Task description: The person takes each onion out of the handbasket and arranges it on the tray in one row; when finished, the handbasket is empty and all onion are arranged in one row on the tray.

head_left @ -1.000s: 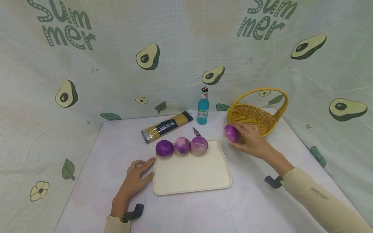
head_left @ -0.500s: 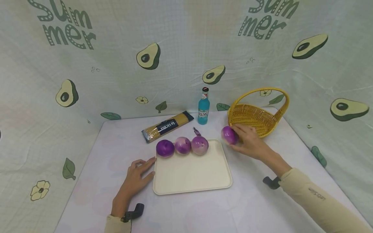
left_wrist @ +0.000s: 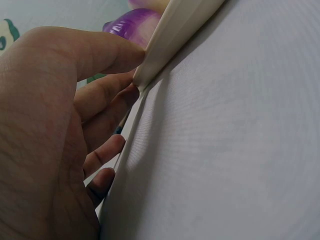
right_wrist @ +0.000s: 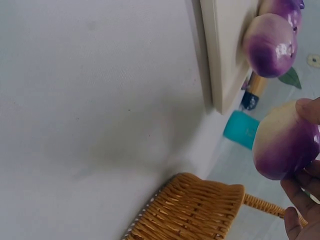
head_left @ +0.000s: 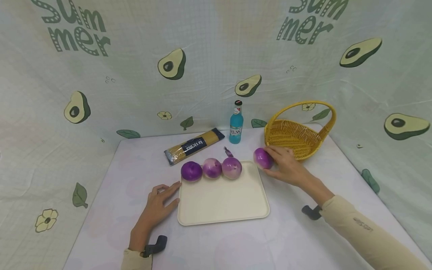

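Note:
My right hand (head_left: 287, 165) grips a purple-and-white turnip (head_left: 263, 158) between thumb and fingers, just off the tray's back right corner. In the right wrist view this turnip (right_wrist: 285, 142) is off the table. On the cream tray (head_left: 222, 202), three more turnips stand in a row along the back edge: a dark purple one (head_left: 191, 171), a middle one (head_left: 212, 168) and a paler right one (head_left: 231, 168). With fingertips and thumb, my left hand (head_left: 158, 206) touches the tray's left edge; the left wrist view shows the digits at its rim (left_wrist: 172, 37).
Behind my right hand stands a yellow wicker basket (head_left: 293, 137) with a tall handle. A blue bottle (head_left: 236, 127) is upright at the back. Left of it lies a pack of spaghetti (head_left: 194, 146). A small purple wrapped item (head_left: 228, 152) lies behind the tray.
My right hand has carried the turnip a little left and down in the head view, from the basket's front toward the tray. The left hand has stayed at the tray's edge.

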Demonstrator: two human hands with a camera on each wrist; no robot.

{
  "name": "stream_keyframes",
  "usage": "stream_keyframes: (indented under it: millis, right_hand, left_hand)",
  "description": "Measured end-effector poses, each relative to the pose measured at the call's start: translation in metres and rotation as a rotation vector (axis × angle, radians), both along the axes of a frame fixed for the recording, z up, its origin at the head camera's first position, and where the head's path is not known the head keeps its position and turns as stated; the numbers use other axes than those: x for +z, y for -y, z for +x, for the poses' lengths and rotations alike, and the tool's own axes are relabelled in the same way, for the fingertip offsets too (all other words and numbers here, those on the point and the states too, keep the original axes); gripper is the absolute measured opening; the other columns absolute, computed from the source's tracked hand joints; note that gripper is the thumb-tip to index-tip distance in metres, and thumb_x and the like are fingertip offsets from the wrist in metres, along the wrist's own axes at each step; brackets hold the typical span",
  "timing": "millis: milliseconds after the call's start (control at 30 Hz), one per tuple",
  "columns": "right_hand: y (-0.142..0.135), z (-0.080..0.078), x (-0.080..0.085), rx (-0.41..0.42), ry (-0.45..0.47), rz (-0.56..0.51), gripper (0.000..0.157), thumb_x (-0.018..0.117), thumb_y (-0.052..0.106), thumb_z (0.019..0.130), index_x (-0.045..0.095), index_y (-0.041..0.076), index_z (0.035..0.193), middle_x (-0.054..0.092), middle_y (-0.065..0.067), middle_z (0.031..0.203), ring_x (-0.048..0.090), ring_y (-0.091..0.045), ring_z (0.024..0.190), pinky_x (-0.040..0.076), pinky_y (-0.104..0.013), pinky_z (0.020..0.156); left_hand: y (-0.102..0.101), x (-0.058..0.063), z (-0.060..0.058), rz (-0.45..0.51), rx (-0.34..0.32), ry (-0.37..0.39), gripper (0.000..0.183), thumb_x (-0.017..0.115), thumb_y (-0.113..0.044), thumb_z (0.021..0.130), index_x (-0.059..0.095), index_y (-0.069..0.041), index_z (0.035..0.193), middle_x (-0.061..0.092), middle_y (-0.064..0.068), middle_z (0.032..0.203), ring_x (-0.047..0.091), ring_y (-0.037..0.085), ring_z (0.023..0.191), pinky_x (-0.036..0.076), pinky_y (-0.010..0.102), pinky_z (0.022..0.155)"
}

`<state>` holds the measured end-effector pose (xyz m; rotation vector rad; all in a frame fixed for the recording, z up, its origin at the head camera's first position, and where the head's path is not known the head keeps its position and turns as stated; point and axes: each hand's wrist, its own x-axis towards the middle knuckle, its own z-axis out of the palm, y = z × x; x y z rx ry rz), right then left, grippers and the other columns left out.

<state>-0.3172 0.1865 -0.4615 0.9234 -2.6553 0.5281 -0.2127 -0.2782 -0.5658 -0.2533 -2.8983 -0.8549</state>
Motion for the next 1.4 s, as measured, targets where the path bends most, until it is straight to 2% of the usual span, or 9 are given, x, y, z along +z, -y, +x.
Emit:
stream_keyframes:
  millis: [700,1133,1400]
  right_hand:
    - [0.010,-0.004,-0.017,0.065,-0.021,-0.013,0.075,0.091,0.020,0.073,0.056,-0.010,0.133,0.056,-0.026,0.134,0.052,-0.040,0.123,0.034,-0.053,0.099]
    - [0.017,-0.005,-0.025,0.057,-0.013,0.004,0.075,0.091,0.023,0.072,0.058,-0.009,0.131,0.058,-0.025,0.131,0.053,-0.039,0.123,0.035,-0.054,0.099]
    - [0.024,-0.008,-0.031,0.087,-0.028,0.009,0.073,0.090,0.022,0.073,0.058,-0.010,0.130,0.060,-0.025,0.129,0.054,-0.038,0.121,0.036,-0.053,0.098]
  left_hand:
    - [0.000,0.001,0.000,-0.018,0.008,0.026,0.055,0.063,-0.043,0.096,0.048,-0.036,0.149,0.054,-0.012,0.145,0.036,0.026,0.129,0.028,0.052,0.101]
    - [-0.001,0.002,0.000,-0.011,0.015,0.032,0.055,0.063,-0.045,0.096,0.048,-0.038,0.149,0.054,-0.013,0.145,0.036,0.024,0.129,0.028,0.053,0.100]
    - [0.000,0.002,0.000,-0.002,-0.001,0.021,0.055,0.063,-0.042,0.096,0.048,-0.035,0.149,0.053,-0.012,0.146,0.036,0.025,0.129,0.028,0.051,0.100]
